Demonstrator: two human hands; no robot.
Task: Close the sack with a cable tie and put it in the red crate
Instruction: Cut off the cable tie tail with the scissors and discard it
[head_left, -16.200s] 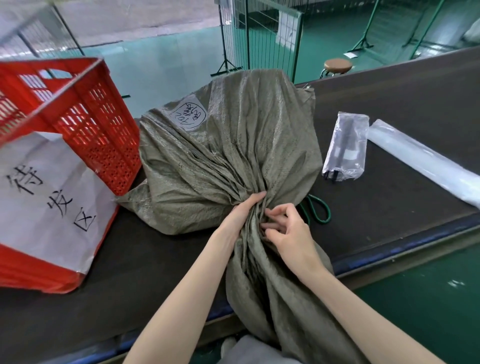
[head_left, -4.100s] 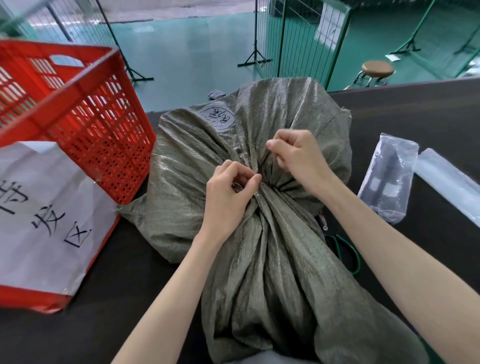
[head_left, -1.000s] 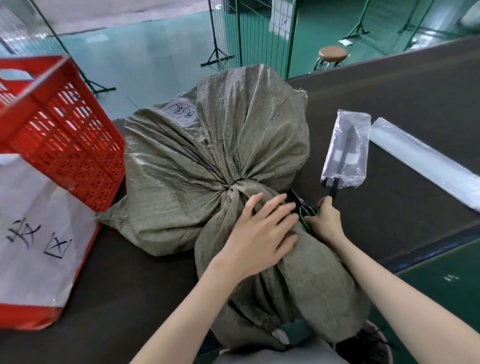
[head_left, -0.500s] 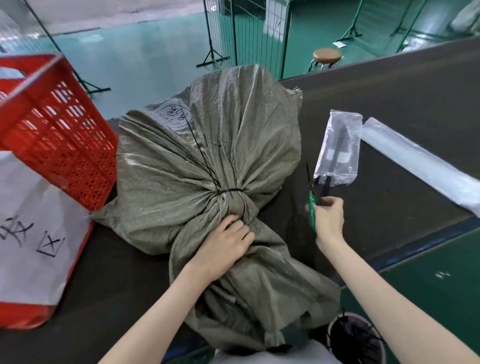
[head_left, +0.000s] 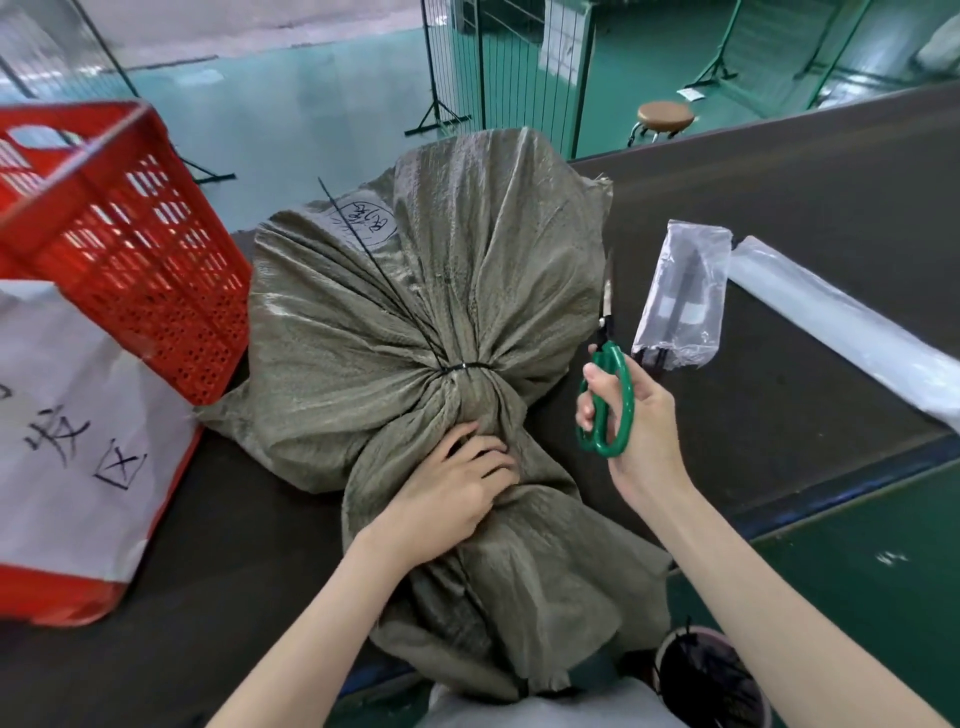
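Note:
A grey-green woven sack (head_left: 467, 291) lies on the dark table, its neck gathered towards me. A black cable tie (head_left: 465, 367) cinches the neck, and its long loose tail (head_left: 374, 260) sticks up and to the left over the sack. My left hand (head_left: 447, 493) grips the bunched neck just below the tie. To the right of the sack, my right hand (head_left: 631, 431) holds green-handled scissors (head_left: 608, 384) upright, blades closed and pointing away. The red crate (head_left: 119, 244) stands at the left with a white paper sign on its front.
A clear plastic bag of black cable ties (head_left: 680, 296) and a long white plastic roll (head_left: 841, 327) lie on the dark table (head_left: 779, 208) at the right. A small bin (head_left: 711, 675) sits below the table edge. Wire fencing and a stool (head_left: 662, 117) stand beyond.
My right hand picked the scissors up from beside the sack and raised them upright. My left hand went from lying flat on the neck to gripping it below the tie.

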